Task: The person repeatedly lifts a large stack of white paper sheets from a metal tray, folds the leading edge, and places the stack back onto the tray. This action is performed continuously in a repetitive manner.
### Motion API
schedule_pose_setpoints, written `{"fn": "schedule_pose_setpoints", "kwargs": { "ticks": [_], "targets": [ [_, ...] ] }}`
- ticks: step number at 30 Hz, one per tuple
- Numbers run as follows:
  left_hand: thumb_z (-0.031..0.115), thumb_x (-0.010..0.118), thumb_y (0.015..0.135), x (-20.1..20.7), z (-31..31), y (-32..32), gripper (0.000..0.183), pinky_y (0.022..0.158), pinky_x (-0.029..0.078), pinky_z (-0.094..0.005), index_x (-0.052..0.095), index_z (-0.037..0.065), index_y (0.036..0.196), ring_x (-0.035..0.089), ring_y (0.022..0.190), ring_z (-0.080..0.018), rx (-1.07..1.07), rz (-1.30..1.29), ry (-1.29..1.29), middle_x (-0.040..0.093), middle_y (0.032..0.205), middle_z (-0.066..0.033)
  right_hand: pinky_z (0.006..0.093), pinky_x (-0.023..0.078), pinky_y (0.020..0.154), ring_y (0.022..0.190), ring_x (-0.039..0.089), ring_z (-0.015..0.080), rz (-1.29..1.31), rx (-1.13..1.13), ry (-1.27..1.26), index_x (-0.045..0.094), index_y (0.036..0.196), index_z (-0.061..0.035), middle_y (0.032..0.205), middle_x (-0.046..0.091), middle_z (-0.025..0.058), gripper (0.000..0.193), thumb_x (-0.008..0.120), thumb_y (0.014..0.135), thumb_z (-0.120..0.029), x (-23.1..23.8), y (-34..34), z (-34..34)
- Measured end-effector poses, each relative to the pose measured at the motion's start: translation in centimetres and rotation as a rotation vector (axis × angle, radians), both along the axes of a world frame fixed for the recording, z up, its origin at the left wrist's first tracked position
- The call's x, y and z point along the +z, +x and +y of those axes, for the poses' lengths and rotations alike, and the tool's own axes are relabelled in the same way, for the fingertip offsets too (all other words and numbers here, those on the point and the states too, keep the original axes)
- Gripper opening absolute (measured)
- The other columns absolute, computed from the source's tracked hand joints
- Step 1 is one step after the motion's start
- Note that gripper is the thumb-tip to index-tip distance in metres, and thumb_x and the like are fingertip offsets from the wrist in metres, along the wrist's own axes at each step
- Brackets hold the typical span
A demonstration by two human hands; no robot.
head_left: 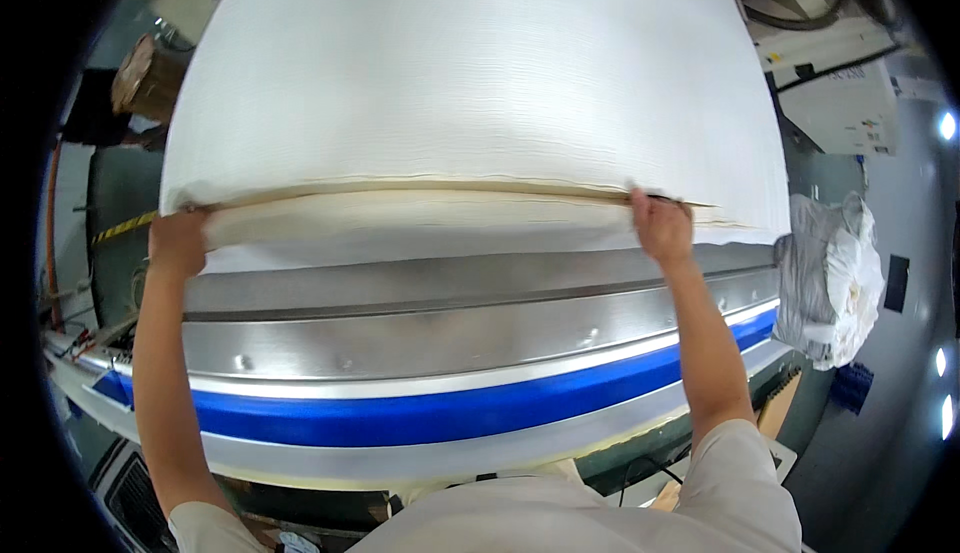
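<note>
A broad sheet of white, finely ribbed fabric (470, 73) fills the surface in front of me. Along its near side runs a cream-toned fold (430, 211), with a thin brownish gap above it. At the left end my left hand (178, 243) is closed on the fabric, its fingertips blurred. My right hand (662, 228) is closed on the fold towards its right end. Beside its fingers shows a short dark streak, too small to make out. Both arms reach forward, far apart.
Nearer me are a bare metal strip (430, 348), a blue band (440, 415) and a pale table edge. On the right stands a bundle wrapped in whitish plastic (830, 278). Machine parts (835, 63) border the far right; a brown wrapped roll (150, 78) is at the far left.
</note>
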State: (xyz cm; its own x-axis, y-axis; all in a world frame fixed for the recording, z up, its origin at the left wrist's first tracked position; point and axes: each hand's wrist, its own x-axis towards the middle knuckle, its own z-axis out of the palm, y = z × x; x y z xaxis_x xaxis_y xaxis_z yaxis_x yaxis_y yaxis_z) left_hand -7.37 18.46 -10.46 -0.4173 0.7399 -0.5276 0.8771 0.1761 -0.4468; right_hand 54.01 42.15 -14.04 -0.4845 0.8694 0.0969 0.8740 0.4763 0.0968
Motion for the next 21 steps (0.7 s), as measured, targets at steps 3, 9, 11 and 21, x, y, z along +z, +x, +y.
{"fn": "schedule_pose_setpoints", "kwargs": {
  "ticks": [3,9,11,21],
  "targets": [
    [0.005,0.059,0.079,-3.6,-2.3,-3.6,0.031,0.086,0.046,-0.0393,0.063,0.012,0.109,0.063,0.098,-0.0240,-0.127,-0.011,0.189,0.065,0.106,-0.0111,0.0472,0.037,0.097,0.086,0.063,0.0339,-0.117,-0.280,-0.153,0.069,0.074,-0.0051,0.078,0.067,0.0169,0.067,0.025,0.099,-0.049,2.5,9.4,3.5],
    [0.006,0.050,0.090,-7.1,-3.4,-7.8,0.017,0.090,0.045,-0.0398,0.064,0.004,0.100,0.060,0.096,-0.0295,0.022,0.143,0.137,0.064,0.097,-0.0141,0.0470,0.027,0.108,0.105,0.060,0.0308,-0.330,-0.516,-0.235,0.071,0.089,-0.0050,0.098,0.067,0.0181,0.072,0.018,0.098,-0.053,5.1,22.1,8.9],
    [0.006,0.048,0.091,-6.7,-4.9,-10.7,0.019,0.099,0.039,-0.0407,0.062,0.005,0.103,0.057,0.102,-0.0280,0.044,0.177,0.111,0.062,0.100,-0.0127,0.0464,0.029,0.108,0.112,0.056,0.0292,-0.439,-0.562,-0.320,0.068,0.101,-0.0049,0.107,0.065,0.0175,0.063,0.022,0.099,-0.048,5.7,24.4,11.2],
    [0.007,0.041,0.091,-7.5,-3.9,-8.8,0.034,0.103,0.033,-0.0419,0.052,0.005,0.123,0.048,0.118,-0.0285,0.251,0.036,0.056,0.054,0.124,-0.0125,0.0440,0.047,0.089,0.106,0.059,0.0314,-0.664,-0.534,-0.427,0.059,0.111,-0.0060,0.114,0.062,0.0130,0.030,0.049,0.087,-0.021,6.2,38.9,14.9]
  ]
}}
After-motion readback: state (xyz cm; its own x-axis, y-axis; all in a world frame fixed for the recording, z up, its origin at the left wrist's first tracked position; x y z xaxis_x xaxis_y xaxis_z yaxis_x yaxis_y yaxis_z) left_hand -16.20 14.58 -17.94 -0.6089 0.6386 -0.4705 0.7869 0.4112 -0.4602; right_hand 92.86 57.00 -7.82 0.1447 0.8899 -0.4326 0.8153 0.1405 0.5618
